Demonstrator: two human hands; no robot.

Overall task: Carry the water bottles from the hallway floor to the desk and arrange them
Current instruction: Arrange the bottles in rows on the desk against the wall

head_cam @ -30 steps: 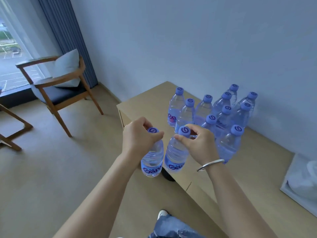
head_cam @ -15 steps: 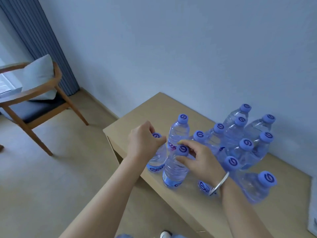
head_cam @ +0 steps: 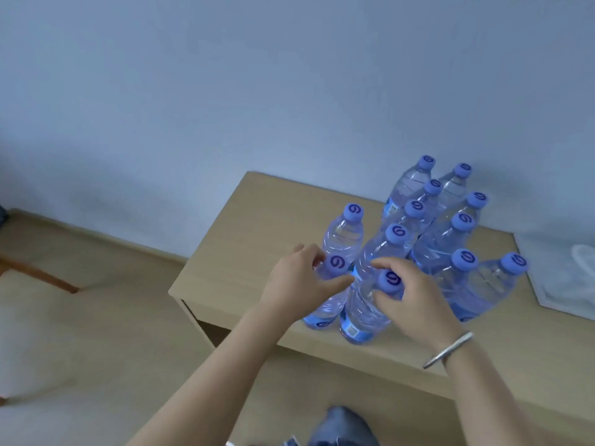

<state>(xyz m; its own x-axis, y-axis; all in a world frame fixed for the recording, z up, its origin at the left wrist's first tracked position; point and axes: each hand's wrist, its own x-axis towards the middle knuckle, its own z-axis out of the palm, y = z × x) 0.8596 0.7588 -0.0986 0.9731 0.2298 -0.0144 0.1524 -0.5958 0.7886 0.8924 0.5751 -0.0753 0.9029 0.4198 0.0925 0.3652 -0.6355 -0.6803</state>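
The two front bottles (head_cam: 360,304) stand on the counter (head_cam: 257,220) near its front edge, just before the cluster of bottles (head_cam: 447,226) by the wall. You are setting them down. Your left hand (head_cam: 299,281) curls loosely round one cap; your right hand (head_cam: 415,300) pinches the other. Next, I judge, release without tipping either, then nudge them into line.
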